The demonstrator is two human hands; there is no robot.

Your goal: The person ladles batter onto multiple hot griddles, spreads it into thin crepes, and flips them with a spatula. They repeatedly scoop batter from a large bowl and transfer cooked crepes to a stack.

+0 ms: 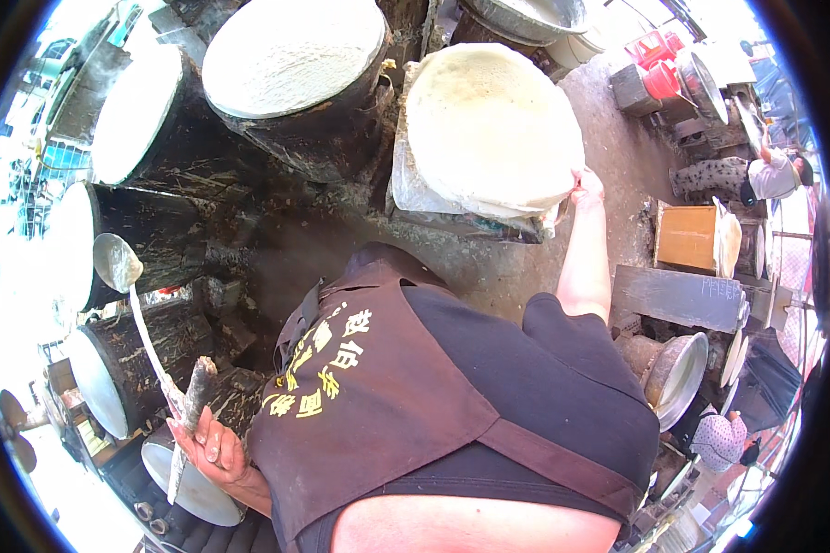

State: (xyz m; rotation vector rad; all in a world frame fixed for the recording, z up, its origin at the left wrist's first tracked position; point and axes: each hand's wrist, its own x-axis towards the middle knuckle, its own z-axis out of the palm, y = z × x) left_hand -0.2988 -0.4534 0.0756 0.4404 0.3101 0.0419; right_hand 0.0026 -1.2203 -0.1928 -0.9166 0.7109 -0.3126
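Note:
My left hand [214, 450], at lower left, is closed round a ladle [118, 262] with a long pale handle and a round metal bowl that points up and away. In the same grip is a batter-crusted stick-like tool [198, 392]; a thin pale strip sticks out below the fingers, and whether it belongs to either tool I cannot tell. My right arm reaches far forward, and my right hand [587, 188] pinches the near right edge of a large, round, cream-coloured sheet or tray [493, 129]. What lies under its edge is partly hidden by crinkled clear plastic [413, 180].
Dark, crusted drum-shaped stoves with white round tops, such as one stove [295, 138], curve round my left. A metal basin [535, 20] stands at the far side. To the right are a wooden box [687, 238], a grey bench [678, 297], a metal pot [678, 380] and two other people.

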